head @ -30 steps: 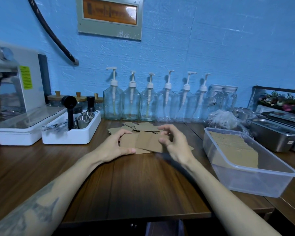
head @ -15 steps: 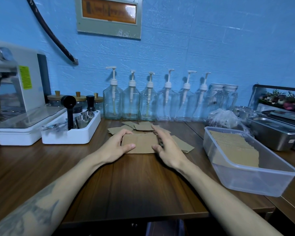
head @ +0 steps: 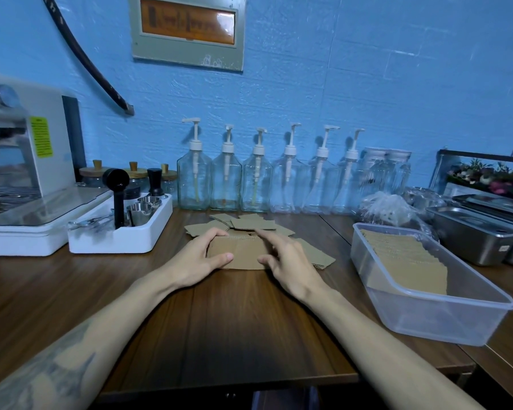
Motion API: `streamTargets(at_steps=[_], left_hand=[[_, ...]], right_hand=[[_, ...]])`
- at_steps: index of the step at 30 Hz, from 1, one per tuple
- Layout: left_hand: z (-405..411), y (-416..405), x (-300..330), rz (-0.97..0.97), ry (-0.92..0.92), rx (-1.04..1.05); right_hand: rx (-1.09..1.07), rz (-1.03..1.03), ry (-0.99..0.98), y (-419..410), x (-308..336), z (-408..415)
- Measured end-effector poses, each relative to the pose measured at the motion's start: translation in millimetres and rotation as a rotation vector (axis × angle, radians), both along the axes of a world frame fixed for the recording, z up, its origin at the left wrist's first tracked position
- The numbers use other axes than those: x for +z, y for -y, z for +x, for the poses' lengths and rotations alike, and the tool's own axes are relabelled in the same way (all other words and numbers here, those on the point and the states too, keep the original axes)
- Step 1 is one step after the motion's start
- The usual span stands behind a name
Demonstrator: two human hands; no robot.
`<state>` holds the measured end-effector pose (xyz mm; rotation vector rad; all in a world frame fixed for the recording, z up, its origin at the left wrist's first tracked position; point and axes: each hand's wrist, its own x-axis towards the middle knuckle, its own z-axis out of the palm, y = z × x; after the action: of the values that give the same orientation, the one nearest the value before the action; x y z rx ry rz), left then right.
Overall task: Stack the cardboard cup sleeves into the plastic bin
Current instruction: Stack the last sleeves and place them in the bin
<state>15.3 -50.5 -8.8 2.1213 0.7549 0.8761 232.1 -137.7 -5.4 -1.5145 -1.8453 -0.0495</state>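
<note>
A: Where the two forearms reach in from the near edge, what lies under them?

B: A dark wooden tabletop [head: 219, 321]. The left forearm carries a tattoo, and both arms run forward to a small pile of flattened cardboard cup sleeves [head: 243, 253].

A: How do the hands sit on that pile?

B: The left hand [head: 196, 258] grips the pile's left end, thumb at the near edge and fingers [head: 216, 232] curled over the far edge. The right hand [head: 288, 261] rests on the right end with its fingers [head: 267, 235] spread and fairly straight, laid flat on top, thumb at the near edge.

A: Are there other sleeves about?

B: Yes. Loose sleeves [head: 243, 223] lie scattered on the tabletop just behind and to the right of the held pile. To the right, well apart from the hands, stands a clear plastic bin [head: 444, 321]; inside it a row of sleeves [head: 406, 261] leans in an overlapping stack toward the far end.

A: And farther back?

B: On the left, a white tray [head: 122, 238] with steel cups and a black-handled tool, beside a white coffee machine [head: 27, 173]. Along the blue wall stands a row of clear pump bottles [head: 255, 179]. At far right are steel pans [head: 480, 232].
</note>
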Motion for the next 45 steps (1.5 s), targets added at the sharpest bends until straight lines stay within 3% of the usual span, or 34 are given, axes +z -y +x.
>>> streamTargets(at_steps=[8, 16, 27, 34, 38, 45], left_hand=[[-4.0, -2.0, 5.8, 0.038, 0.042, 0.087], [-13.5, -10.3, 5.1, 0.033, -0.051, 0.19], [-12.0, -8.1, 5.1, -0.004, -0.053, 0.171], [-12.2, -9.3, 4.3, -0.018, -0.052, 0.154], [-13.1, -10.5, 3.5, -0.009, -0.046, 0.166], [-14.3, -12.4, 3.8, 0.019, -0.038, 0.226]], right_hand=[[-0.042, 0.024, -0.117, 0.2, 5.2, 12.8], [-0.399, -0.108, 0.07, 0.8, 8.8, 37.7], [-0.471, -0.277, 0.241, -12.6, 4.3, 23.1], [-0.433, -0.312, 0.001, -4.6, 15.5, 28.9], [-0.284, -0.255, -0.239, 4.8, 20.1, 36.4], [-0.294, -0.231, -0.33, 4.3, 17.7, 42.7]])
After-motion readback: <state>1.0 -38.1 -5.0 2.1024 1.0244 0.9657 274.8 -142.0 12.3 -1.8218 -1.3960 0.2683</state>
